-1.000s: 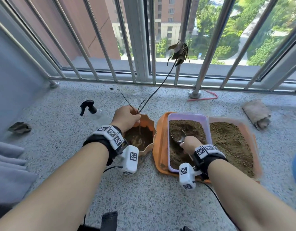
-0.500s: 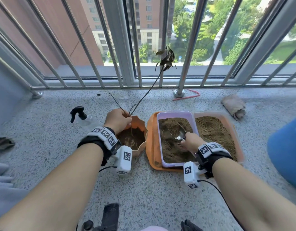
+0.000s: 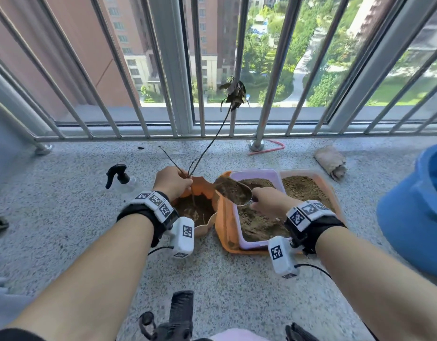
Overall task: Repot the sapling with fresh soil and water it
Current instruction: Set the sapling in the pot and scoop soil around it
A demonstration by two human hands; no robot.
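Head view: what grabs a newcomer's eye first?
Centre frame, the right hand holds a scoop heaped with soil, raised between the purple soil tub and the orange pot. The left hand grips the spindly sapling at the pot's rim, its dried leaves showing against the window bars. At the right edge sits a big blue bucket.

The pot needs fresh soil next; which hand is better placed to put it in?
The right hand. It holds the scoop, loaded with soil, at the rim of the pot. The left hand is busy holding the sapling upright at the stem base.
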